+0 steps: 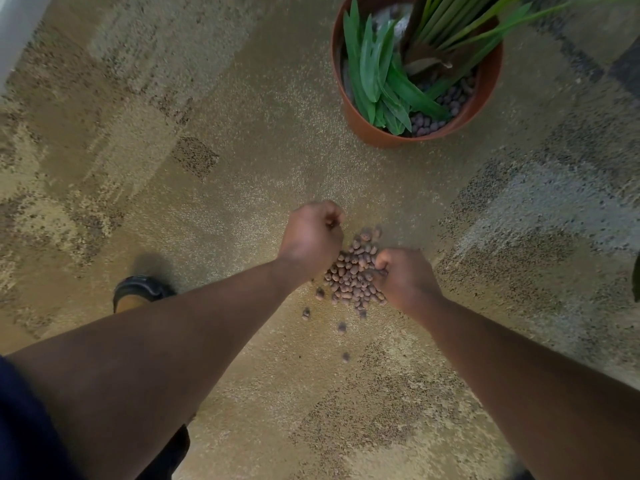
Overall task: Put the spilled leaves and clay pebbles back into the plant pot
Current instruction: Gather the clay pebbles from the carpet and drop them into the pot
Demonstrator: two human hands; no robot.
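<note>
A pile of brown clay pebbles [353, 271] lies on the carpet between my hands, with a few strays [341, 328] nearer to me. My left hand [311, 237] is a fist just left of the pile, fingers curled around pebbles. My right hand [403, 277] sits on the pile's right edge, fingers curled into the pebbles. The terracotta plant pot [485, 95] stands at the upper right, apart from both hands. It holds green leaves [377, 74], plant stems and more pebbles [450, 102].
Patterned beige and grey carpet [207, 168] covers the floor. My shoe [138, 291] is at the left, below my left forearm. A white wall edge [14, 32] runs along the top left corner.
</note>
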